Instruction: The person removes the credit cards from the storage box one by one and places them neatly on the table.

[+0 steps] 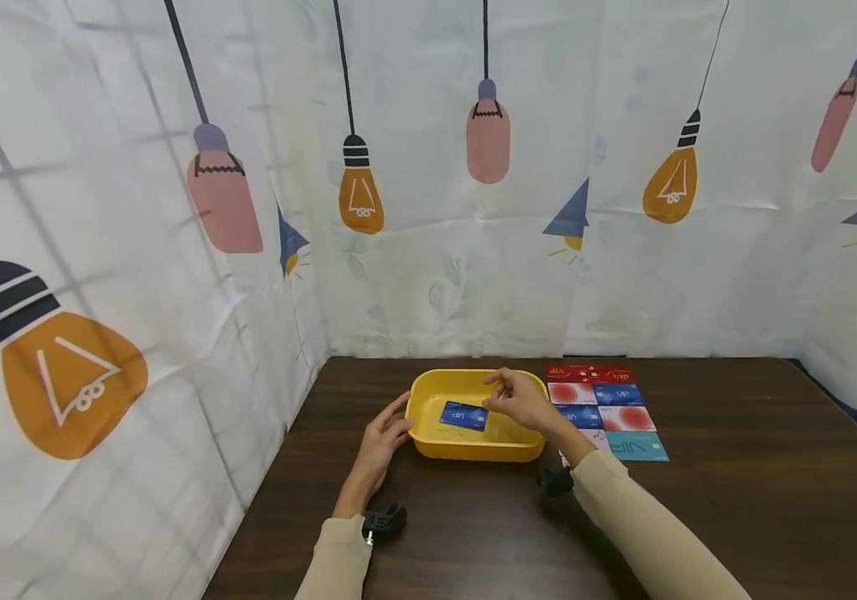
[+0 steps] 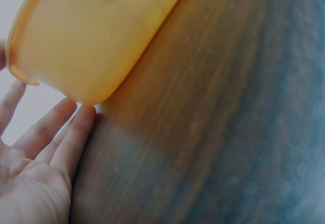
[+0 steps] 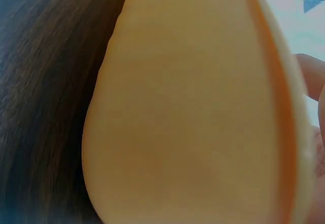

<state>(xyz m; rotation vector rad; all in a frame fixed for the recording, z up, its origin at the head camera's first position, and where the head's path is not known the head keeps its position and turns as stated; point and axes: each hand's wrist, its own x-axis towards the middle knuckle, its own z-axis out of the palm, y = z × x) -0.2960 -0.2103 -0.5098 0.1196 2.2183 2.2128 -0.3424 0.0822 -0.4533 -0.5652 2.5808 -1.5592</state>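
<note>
A yellow plastic basin (image 1: 439,451) stands on the brown table, and a blue VIP card (image 1: 463,415) lies inside it. At the basin's left end, my left hand (image 1: 381,446) touches the outside with extended fingers. The left wrist view shows these fingers (image 2: 76,137) against the basin's end wall (image 2: 101,41). Over the basin's right part hovers my right hand (image 1: 524,402), its fingers bent and no card visible between them. In the right wrist view the basin's side (image 3: 188,107) hides most of that hand.
Right of the basin, several cards lie in rows, among them a red card (image 1: 589,372), a blue card (image 1: 618,395) and a teal card (image 1: 637,447). My right forearm partly covers the nearest ones. A white curtain (image 1: 428,275) with printed lamps hangs behind the table (image 1: 759,467).
</note>
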